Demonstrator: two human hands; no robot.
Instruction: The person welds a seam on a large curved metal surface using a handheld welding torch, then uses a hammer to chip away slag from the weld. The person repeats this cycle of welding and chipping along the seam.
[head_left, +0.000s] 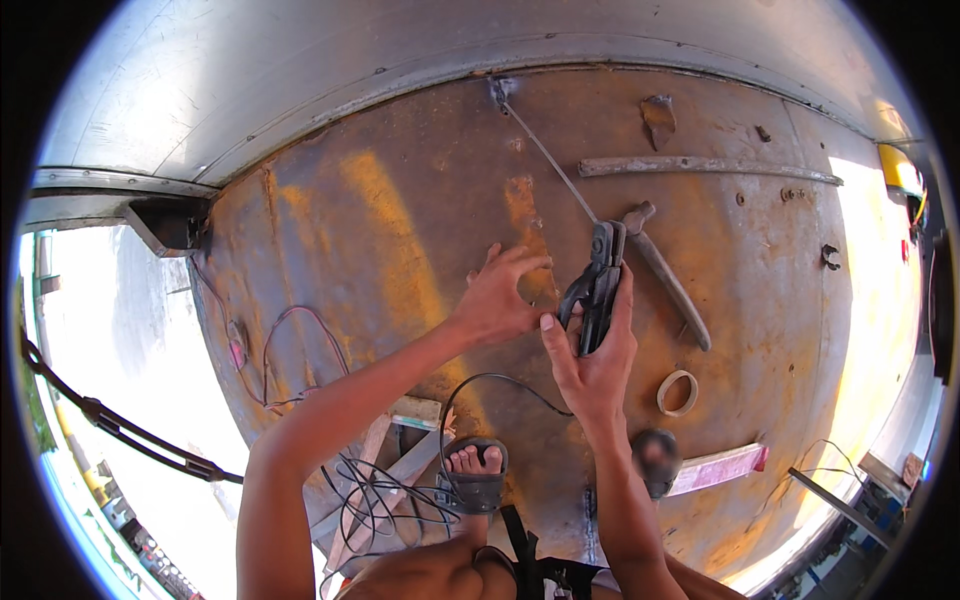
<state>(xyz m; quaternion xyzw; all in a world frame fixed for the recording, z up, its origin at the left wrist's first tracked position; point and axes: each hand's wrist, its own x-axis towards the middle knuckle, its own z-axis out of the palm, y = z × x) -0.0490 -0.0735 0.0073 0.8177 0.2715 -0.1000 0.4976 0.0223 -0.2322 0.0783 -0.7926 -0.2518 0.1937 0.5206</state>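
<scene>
Right hand [602,375] grips clamp [603,258] (rod [549,156] tip contact unclear).

"What colour is the rod holder [603,270]?"
"Black, and its thin rod [553,164] is pale grey."
"And the metal floor [470,200]?"
"Mottled rusty brown, with orange blotches and broad yellow streaks."
"The wall [400,40]?"
"Silvery grey, scuffed with fine lines."
"The smaller things?"
"The hammer [672,285] is brownish grey, the ring [661,394] beige, the looped cable [490,375] black, the flat strip [715,472] pink and whitish."
</scene>
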